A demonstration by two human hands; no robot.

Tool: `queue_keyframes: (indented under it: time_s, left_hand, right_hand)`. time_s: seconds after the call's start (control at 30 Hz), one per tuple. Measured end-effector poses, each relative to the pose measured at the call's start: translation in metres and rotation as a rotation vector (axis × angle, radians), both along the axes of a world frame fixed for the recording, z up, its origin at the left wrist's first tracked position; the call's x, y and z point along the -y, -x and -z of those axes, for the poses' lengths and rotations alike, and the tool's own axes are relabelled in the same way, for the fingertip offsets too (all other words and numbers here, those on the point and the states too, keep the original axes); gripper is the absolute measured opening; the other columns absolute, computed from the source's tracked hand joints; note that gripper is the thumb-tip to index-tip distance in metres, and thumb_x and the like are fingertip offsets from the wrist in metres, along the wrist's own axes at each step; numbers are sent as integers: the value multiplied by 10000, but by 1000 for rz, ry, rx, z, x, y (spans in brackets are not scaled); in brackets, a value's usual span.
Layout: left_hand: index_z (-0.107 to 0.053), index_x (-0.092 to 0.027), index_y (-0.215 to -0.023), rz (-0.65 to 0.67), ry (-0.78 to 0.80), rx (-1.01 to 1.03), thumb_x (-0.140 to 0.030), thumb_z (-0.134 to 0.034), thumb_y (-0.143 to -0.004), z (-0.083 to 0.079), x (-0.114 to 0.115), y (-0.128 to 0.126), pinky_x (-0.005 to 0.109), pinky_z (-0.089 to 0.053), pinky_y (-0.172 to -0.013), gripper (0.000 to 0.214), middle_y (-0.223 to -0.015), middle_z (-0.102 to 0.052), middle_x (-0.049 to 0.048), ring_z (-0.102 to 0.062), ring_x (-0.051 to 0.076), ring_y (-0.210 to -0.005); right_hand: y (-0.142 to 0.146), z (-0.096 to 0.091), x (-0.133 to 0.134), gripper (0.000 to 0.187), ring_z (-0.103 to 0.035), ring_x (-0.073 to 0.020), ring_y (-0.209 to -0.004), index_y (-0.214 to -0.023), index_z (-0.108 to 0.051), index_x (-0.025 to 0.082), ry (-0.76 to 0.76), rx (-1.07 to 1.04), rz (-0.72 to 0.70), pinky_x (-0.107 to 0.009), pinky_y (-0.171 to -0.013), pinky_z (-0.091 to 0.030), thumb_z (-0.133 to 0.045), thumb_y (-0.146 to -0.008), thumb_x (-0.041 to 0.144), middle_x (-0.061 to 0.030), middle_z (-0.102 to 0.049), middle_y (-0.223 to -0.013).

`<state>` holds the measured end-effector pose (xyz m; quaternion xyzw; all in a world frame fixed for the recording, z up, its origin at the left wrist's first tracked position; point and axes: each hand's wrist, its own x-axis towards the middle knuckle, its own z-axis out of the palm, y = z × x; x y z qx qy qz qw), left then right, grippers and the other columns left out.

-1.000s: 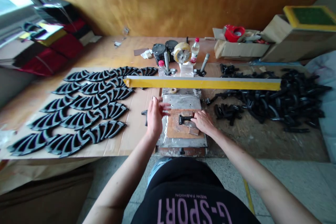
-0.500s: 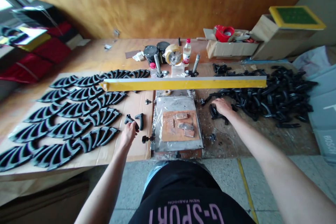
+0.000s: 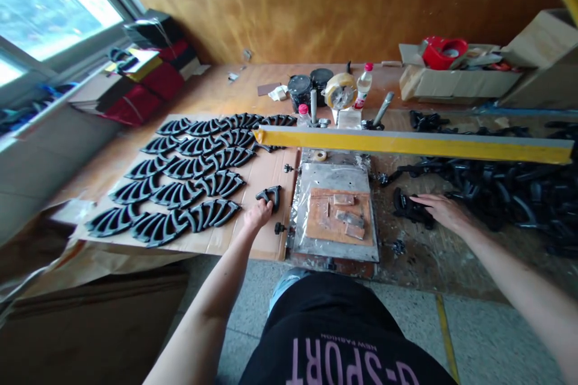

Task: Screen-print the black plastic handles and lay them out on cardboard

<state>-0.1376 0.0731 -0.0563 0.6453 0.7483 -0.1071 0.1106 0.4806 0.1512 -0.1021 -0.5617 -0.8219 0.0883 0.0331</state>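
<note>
My left hand (image 3: 259,214) is closed on a black curved plastic handle (image 3: 266,194) over the cardboard sheet (image 3: 266,240). A second black handle (image 3: 277,197) lies right against it, on the side toward the metal plate. To the left, similar black handles (image 3: 167,225) lie nested in fan-shaped rows. My right hand (image 3: 445,212) stretches its fingers over a few black handles (image 3: 406,207) right of the plate; its thumb is hidden. Beyond it spreads a loose heap of black handles (image 3: 519,186).
A yellow-taped bar (image 3: 406,143) spans the bench above a metal plate (image 3: 334,173) bearing a wooden board (image 3: 316,231) and small blocks. Behind stand black tubs (image 3: 300,93), a tape roll (image 3: 339,91), a bottle (image 3: 363,84) and an open carton (image 3: 456,84). Clamp knobs (image 3: 280,227) jut out beside the plate.
The view has turned left, showing more window. My left hand has brought its handle up against the other one. My right hand's fingers are straighter over the black handles.
</note>
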Motion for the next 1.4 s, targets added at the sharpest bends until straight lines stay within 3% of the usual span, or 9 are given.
queue_keyframes:
  time_s: [0.23,0.43,0.53,0.67,0.8,0.9,1.07,1.23,1.4]
  left_hand:
    - [-619,-131,-1154,-137,24,-82,-570,-182,-954,-17,4,7,421,-481,-794,651,-929,-697,199,-681,316,-930]
    - [-620,-240,-1131,-76,-30,4,-610,-163,-944,-60,12,2,335,-460,-724,617,-901,-725,122,-689,274,-877]
    - [-630,-232,-1056,41,-72,74,-592,-201,-949,-90,12,-10,284,-421,-656,570,-856,-718,93,-677,246,-824]
    - [-628,-241,-980,164,-142,165,-587,-252,-941,-127,5,-26,247,-357,-582,512,-757,-695,41,-651,199,-708]
    - [-628,-248,-959,235,-202,267,-568,-304,-924,-156,-7,-40,245,-352,-578,457,-697,-675,11,-623,179,-633]
    - [-626,-240,-888,246,-218,321,-563,-333,-916,-171,-18,-49,238,-363,-585,437,-668,-657,0,-598,162,-606]
    - [-612,-216,-816,267,-278,376,-558,-354,-919,-183,-31,-48,227,-385,-595,441,-656,-650,3,-570,145,-590]
    - [-652,-207,-895,143,-296,552,-554,-398,-913,-176,-25,-36,225,-424,-589,430,-696,-670,3,-577,134,-583]
    - [-651,-172,-957,-107,-373,901,-555,-448,-894,-161,-8,-44,211,-426,-505,438,-646,-628,9,-542,119,-530]
  right_hand:
    - [13,12,26,349,-617,-235,-1076,-1051,-713,222,-249,-36,49,-392,-936,-486,-402,-900,176,-84,-627,-1263]
    - [47,-16,35,319,-609,-231,-1075,-1065,-656,193,-347,-98,80,-411,-969,-434,-402,-889,113,-96,-698,-1089]
    - [74,-31,38,414,-596,-206,-1083,-1099,-649,216,-272,-66,3,-365,-981,-406,-390,-833,34,-70,-678,-1145]
    - [83,-35,40,508,-551,-219,-1174,-1195,-639,205,-123,44,118,-349,-987,-400,-400,-794,6,-85,-587,-1337]
    - [75,-35,36,566,-402,-259,-1341,-1272,-600,257,-26,145,78,-479,-1082,-304,-464,-774,27,-61,-483,-1466]
    - [80,-42,31,523,-367,-266,-1362,-1230,-608,258,18,210,-15,-558,-1114,-200,-492,-769,38,-59,-538,-1413]
    - [86,-61,30,486,-506,-247,-1168,-1201,-626,261,63,261,-76,-467,-1018,-326,-472,-800,32,-93,-610,-1232]
    - [66,-65,36,356,-539,-250,-1089,-1106,-690,228,72,250,-26,-364,-918,-406,-427,-884,135,-110,-631,-1123]
    - [99,-73,53,530,-599,-213,-1004,-1410,-502,202,-6,81,140,-302,-869,-450,-366,-907,108,-112,-643,-1175]
